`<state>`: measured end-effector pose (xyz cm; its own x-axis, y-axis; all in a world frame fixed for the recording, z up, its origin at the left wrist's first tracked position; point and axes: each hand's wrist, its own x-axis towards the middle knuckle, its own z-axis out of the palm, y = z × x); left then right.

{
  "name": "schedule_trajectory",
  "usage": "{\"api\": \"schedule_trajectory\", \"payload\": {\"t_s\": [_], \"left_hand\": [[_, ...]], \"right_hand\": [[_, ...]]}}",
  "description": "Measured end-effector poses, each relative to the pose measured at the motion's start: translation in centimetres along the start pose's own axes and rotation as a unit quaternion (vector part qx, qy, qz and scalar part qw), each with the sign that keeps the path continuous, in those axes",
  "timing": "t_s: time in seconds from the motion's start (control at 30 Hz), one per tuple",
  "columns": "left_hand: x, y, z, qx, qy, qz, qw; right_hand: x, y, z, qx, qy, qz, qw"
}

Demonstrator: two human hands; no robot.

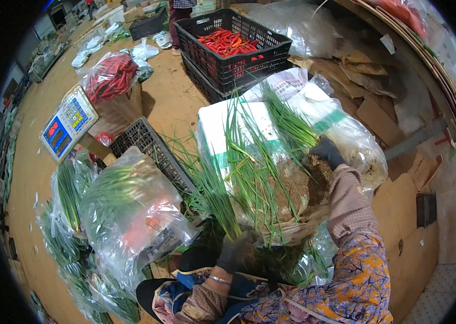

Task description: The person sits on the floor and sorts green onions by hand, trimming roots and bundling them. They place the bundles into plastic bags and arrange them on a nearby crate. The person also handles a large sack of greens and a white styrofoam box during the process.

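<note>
My left hand point(234, 251), in a dark glove with a bracelet at the wrist, grips a bunch of green onions point(222, 206) near its lower end, close to my lap. Farther right, my gloved right hand point(327, 152) is closed on the root end of another bunch of green onions point(292, 121), whose leaves point up and left. Between the two bunches, loose green onions point(248, 166) lie spread over a white sack point(218, 121) with green bands. Brown soil point(288, 186) covers part of the surface beneath my right hand.
A digital scale display point(68, 123) and a plastic bag of green onions point(131, 202) stand at left, beside a black crate point(153, 156). Bagged red chillies point(110, 77) sit behind. A crate of red chillies point(232, 52) is ahead; a person point(179, 18) stands beyond. Cardboard point(382, 121) lies right.
</note>
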<state>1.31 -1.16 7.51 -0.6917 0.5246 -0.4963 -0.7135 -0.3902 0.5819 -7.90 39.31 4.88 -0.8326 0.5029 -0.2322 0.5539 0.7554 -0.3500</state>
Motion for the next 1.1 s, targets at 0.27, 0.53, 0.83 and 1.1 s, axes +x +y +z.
{"api": "schedule_trajectory", "payload": {"t_s": [0.27,0.53,0.83,1.1], "left_hand": [[1.1,-2.6,-1.3,-0.031,0.0,-0.022,0.999],[1.6,-3.3,-2.0,0.01,0.033,-0.009,0.999],[2.5,-4.3,-2.1,-0.119,-0.039,-0.033,0.992],[5.7,-8.4,-7.9,0.152,-0.028,0.173,0.973]], "right_hand": [[-14.2,-7.9,-2.1,0.223,-0.156,-0.112,0.956],[-17.3,-6.1,4.0,0.111,0.0,-0.139,0.984],[-27.6,-11.7,8.9,0.074,0.148,-0.399,0.902],[-25.8,-14.6,8.8,0.158,0.036,-0.247,0.955]]}}
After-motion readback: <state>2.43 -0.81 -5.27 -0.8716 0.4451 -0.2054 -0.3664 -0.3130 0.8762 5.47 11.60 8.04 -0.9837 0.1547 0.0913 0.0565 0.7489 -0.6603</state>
